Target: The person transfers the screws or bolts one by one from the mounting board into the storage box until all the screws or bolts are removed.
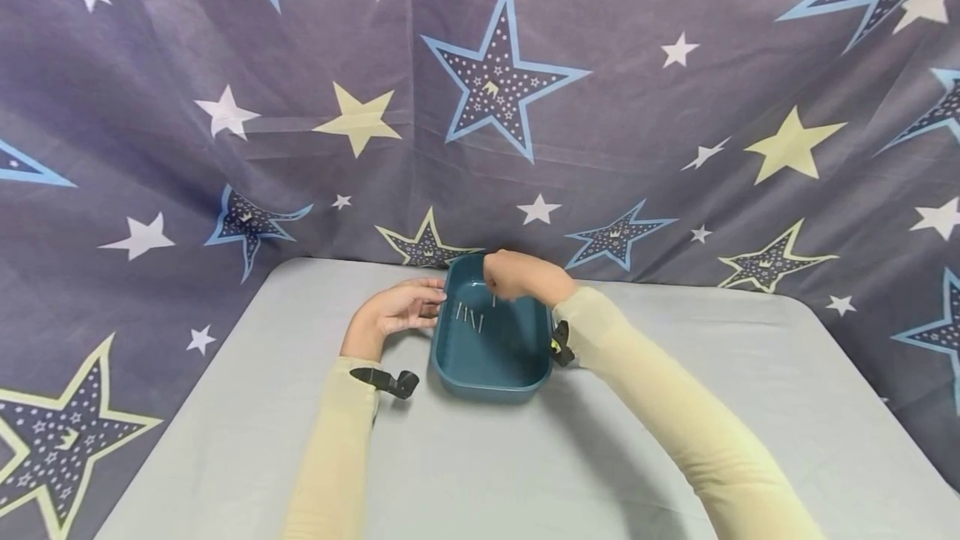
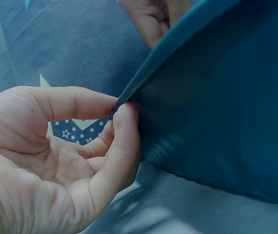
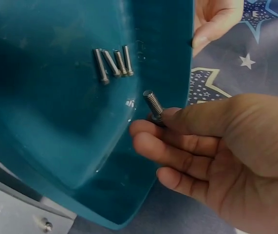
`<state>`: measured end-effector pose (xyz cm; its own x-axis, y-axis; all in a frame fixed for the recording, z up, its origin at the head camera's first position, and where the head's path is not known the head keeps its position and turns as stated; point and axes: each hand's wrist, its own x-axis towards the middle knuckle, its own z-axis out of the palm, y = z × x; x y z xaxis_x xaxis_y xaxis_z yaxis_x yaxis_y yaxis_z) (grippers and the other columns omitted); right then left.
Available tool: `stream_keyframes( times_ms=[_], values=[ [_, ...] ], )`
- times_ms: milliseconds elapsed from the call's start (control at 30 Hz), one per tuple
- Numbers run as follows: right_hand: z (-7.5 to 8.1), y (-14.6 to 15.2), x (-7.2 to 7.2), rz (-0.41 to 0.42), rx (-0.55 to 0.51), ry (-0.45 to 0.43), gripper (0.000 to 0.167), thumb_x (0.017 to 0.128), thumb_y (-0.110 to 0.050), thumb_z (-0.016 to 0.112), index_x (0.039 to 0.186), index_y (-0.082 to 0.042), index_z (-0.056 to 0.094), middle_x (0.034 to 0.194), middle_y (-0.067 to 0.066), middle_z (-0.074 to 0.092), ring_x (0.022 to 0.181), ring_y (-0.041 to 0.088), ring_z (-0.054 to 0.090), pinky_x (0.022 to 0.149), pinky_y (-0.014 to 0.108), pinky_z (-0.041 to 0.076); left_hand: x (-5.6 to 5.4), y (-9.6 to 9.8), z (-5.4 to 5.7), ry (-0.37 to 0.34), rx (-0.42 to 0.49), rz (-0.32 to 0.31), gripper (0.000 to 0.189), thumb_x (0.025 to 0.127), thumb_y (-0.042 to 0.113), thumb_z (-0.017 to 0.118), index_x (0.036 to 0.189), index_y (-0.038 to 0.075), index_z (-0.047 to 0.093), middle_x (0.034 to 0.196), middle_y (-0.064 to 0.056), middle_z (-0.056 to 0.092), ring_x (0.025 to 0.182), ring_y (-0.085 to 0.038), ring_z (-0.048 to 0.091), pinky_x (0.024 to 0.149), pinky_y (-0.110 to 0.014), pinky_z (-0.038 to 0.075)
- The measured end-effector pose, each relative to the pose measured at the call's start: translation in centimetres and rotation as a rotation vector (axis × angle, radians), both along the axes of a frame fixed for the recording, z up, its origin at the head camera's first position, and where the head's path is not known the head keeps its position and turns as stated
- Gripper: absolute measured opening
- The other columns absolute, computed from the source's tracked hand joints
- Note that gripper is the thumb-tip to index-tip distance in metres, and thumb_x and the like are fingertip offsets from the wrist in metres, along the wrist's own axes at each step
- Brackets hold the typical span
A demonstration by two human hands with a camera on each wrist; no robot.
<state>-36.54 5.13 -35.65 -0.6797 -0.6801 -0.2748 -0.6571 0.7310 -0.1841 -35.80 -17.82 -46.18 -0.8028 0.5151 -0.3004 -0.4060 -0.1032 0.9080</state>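
Observation:
A teal plastic tub [image 1: 491, 395] stands toward the back of the table. At its left side, my left hand [image 1: 405, 307] pinches the rim between thumb and finger, as the left wrist view shows at the tub's edge [image 2: 163, 48]. My right hand [image 1: 525, 277] is over the far right part of the tub. In the right wrist view it holds a threaded metal bolt [image 3: 153, 103] between thumb and fingertips, the threaded end pointing away from the hand. Several similar bolts [image 3: 108, 63] lie side by side on the tub's floor, left of the middle in the head view.
The table [image 1: 465, 473] has a pale grey cover. A purple curtain [image 1: 630, 157] with printed stars hangs directly behind its back edge, close to the tub's far end. A black wrist camera [image 1: 561, 342] on my right sleeve overlaps the tub's right rim in the head view.

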Motion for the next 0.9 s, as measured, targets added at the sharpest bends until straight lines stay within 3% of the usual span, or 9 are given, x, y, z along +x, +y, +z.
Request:
stream_keyframes(
  times_ms=[67, 133, 200, 300, 500, 900],
  values=[
    [-0.2, -0.2, 0.0, -0.032, 0.027, -0.025, 0.045, 0.097, 0.004, 0.051, 0.055, -0.011, 0.058, 0.058, 0.006, 0.066, 0.051, 0.016, 0.057, 0.05, 0.023, 0.035, 0.0, 0.0, 0.0, 0.001, -0.004, -0.003, 0.031, 0.103, 0.002, 0.047, 0.133, -0.003, 0.043, 0.09, 0.004, 0.067, 0.078, -0.007, 0.064, 0.071, -0.024, 0.055],
    [-0.5, -0.4, 0.0, -0.061, 0.049, -0.042, 0.035, 0.098, 0.003, 0.051, 0.07, -0.004, 0.072, 0.074, 0.012, 0.075, 0.065, 0.024, 0.071, 0.052, 0.024, 0.041, 0.0, 0.0, 0.0, 0.004, -0.009, -0.002, 0.031, 0.103, 0.002, 0.047, 0.133, -0.002, 0.043, 0.09, 0.004, 0.067, 0.079, -0.008, 0.064, 0.072, -0.024, 0.054],
    [-0.7, -0.6, 0.0, -0.08, 0.062, -0.053, 0.028, 0.099, 0.003, 0.052, 0.088, 0.001, 0.077, 0.084, 0.015, 0.078, 0.079, 0.03, 0.076, 0.055, 0.024, 0.046, 0.0, 0.0, 0.0, 0.006, -0.017, 0.0, 0.03, 0.103, 0.002, 0.047, 0.133, -0.002, 0.044, 0.091, 0.004, 0.067, 0.08, -0.008, 0.064, 0.072, -0.024, 0.054],
    [-1.0, -0.8, 0.1, -0.099, 0.07, -0.057, 0.024, 0.099, 0.002, 0.053, 0.1, 0.002, 0.077, 0.085, 0.013, 0.077, 0.082, 0.03, 0.077, 0.061, 0.026, 0.054, 0.0, 0.0, 0.1, 0.009, -0.027, 0.0, 0.029, 0.103, 0.002, 0.047, 0.132, -0.001, 0.044, 0.091, 0.005, 0.066, 0.08, -0.008, 0.063, 0.072, -0.024, 0.054],
    [-1.6, -1.2, 0.0, -0.116, 0.094, -0.07, 0.022, 0.099, 0.0, 0.054, 0.104, 0.003, 0.075, 0.086, 0.015, 0.078, 0.08, 0.029, 0.077, 0.067, 0.027, 0.057, 0.1, 0.0, 0.3, 0.007, -0.025, 0.001, 0.03, 0.103, 0.003, 0.047, 0.133, -0.001, 0.042, 0.09, 0.004, 0.065, 0.079, -0.007, 0.063, 0.071, -0.024, 0.054],
    [-3.2, -1.3, -0.1, -0.155, 0.1, -0.083, 0.02, 0.1, 0.0, 0.055, 0.098, 0.002, 0.075, 0.084, 0.015, 0.078, 0.077, 0.028, 0.077, 0.067, 0.027, 0.055, 0.0, 0.0, 0.1, -0.005, -0.012, 0.013, 0.024, 0.102, 0.002, 0.048, 0.126, 0.001, 0.046, 0.087, 0.004, 0.065, 0.075, -0.008, 0.063, 0.069, -0.024, 0.054]
  ],
)
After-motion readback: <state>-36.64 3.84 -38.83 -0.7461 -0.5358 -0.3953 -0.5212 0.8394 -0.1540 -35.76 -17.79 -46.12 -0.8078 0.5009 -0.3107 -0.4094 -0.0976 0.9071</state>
